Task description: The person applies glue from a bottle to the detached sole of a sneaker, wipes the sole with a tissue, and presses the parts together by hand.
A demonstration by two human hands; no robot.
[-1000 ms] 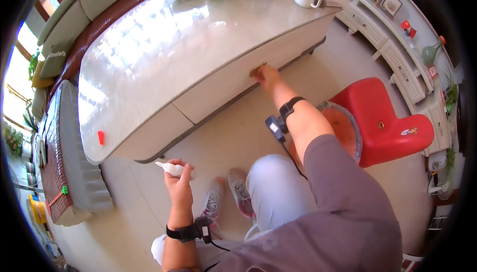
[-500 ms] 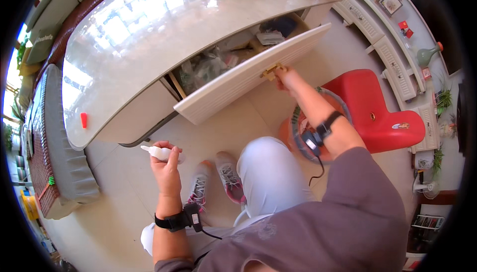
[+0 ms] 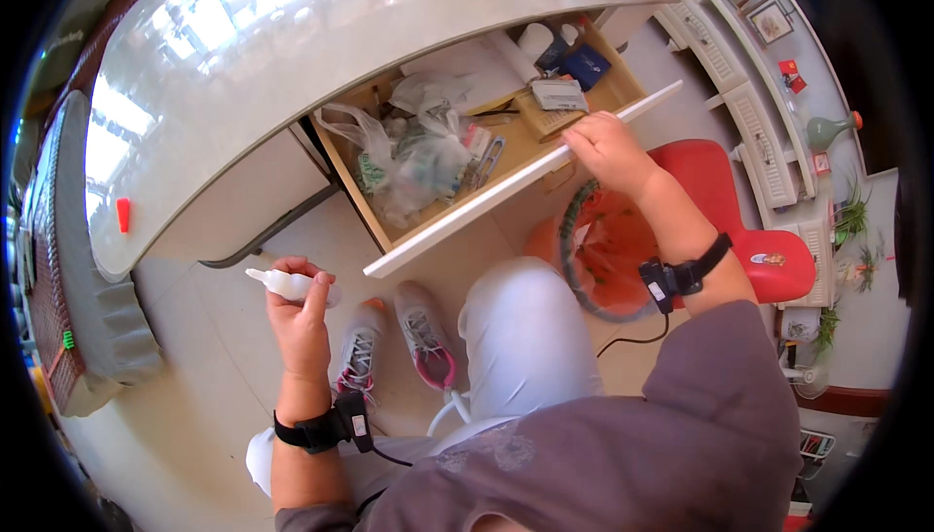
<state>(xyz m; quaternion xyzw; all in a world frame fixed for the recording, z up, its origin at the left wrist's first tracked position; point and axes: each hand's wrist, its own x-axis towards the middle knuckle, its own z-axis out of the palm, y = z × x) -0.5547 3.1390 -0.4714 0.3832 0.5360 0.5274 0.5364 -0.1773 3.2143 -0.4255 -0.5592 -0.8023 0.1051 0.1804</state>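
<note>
White nozzle bottle (image 3: pixel 287 285) in left hand (image 3: pixel 300 326); right hand (image 3: pixel 611 151) at open drawer (image 3: pixel 467 209).
Red cone (image 3: pixel 123 215) on tabletop (image 3: pixel 233 114), near its left corner. Left hand curled closed around the bottle, nozzle (image 3: pixel 255 275) pointing left, above the floor (image 3: pixel 204 376). Drawer: clear plastic bags (image 3: pixel 423 167) at left, dark-blue box (image 3: pixel 586 66) at right. Right hand half-closed over the drawer front's top edge. Grey-rimmed bin (image 3: pixel 567 250) below it, red stool (image 3: pixel 693 182) beside the bin.

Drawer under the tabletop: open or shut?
Open: the drawer stands pulled out past the tabletop, plastic bags showing inside, the right hand on its front panel's upper edge.
</note>
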